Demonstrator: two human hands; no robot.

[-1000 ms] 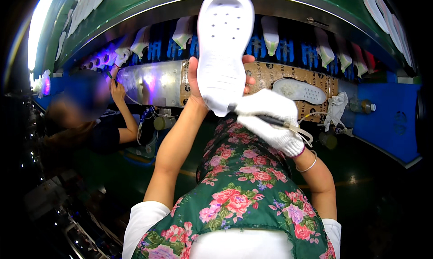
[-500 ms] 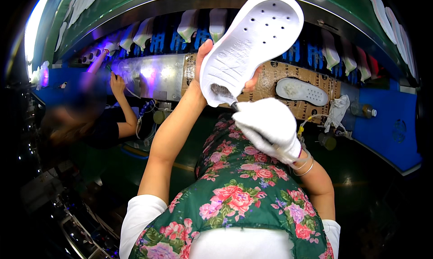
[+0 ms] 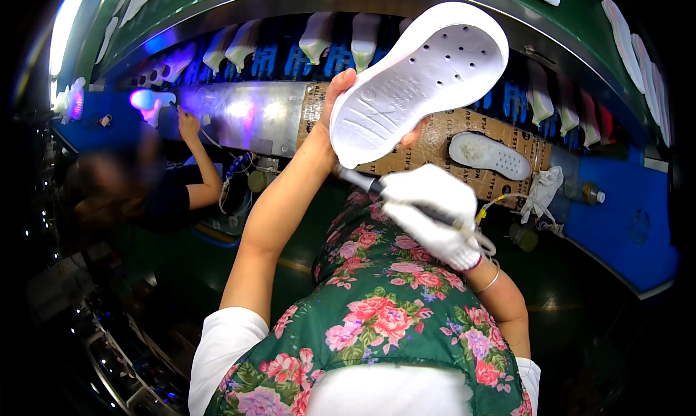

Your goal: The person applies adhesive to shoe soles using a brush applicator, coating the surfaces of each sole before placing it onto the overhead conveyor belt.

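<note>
A white shoe sole [image 3: 420, 82] is held up in front of me, its hollowed inner face with small holes turned toward me. My bare left hand [image 3: 336, 119] grips it, thumb along its left edge and fingertips showing at its right side. In my right hand [image 3: 431, 202], which wears a white knitted glove, is a brush [image 3: 362, 180] with a dark handle and a metal neck. The brush points left, its tip just under the sole's heel end by my left wrist; the bristles are mostly hidden. A pale tube [image 3: 482, 238] runs by the glove's cuff.
Another white sole [image 3: 489, 156] lies on a cardboard-covered bench [image 3: 441, 144]. Beyond stands a row of upright soles [image 3: 315, 43]. At right are a white cloth [image 3: 544, 191] and a bottle [image 3: 593, 193]. A co-worker's hand [image 3: 188, 125] is at left, near purple light.
The brush has left the inside of the sole's heel and now sits below its outer edge, farther left. The sole has shifted slightly right and down in view.
</note>
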